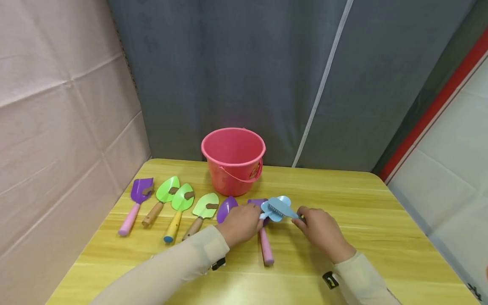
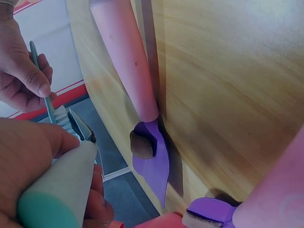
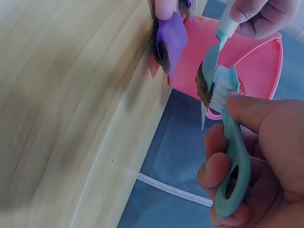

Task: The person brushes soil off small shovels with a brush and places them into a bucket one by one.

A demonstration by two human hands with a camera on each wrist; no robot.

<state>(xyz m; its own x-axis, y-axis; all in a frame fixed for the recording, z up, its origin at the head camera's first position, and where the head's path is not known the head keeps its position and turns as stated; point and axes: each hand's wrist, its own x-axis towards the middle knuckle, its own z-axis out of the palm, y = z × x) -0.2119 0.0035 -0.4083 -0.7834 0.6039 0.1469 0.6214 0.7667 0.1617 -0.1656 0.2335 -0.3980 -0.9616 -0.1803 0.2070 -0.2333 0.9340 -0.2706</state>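
My left hand (image 1: 240, 224) grips the pale handle (image 2: 69, 183) of a light blue shovel (image 1: 284, 199), lifted above the table. In my right hand (image 1: 324, 233) is a teal brush (image 1: 281, 207), held by its looped handle, thumb near its head. Its white bristles (image 3: 220, 90) meet the shovel's blade (image 3: 210, 64) in the right wrist view. A brown piece (image 3: 203, 88) shows at the side of the blade. Below the raised shovel lies a purple shovel with a pink handle (image 1: 266, 248); another brown piece (image 2: 141, 144) rests on its blade.
A pink bucket (image 1: 233, 169) stands at the back of the wooden table (image 1: 343, 186). Left of my hands lie a purple shovel (image 1: 141, 189), several green shovels (image 1: 182, 198) and another purple one (image 1: 226, 208), partly behind my left hand. Brown pieces (image 1: 189, 195) sit on several blades.
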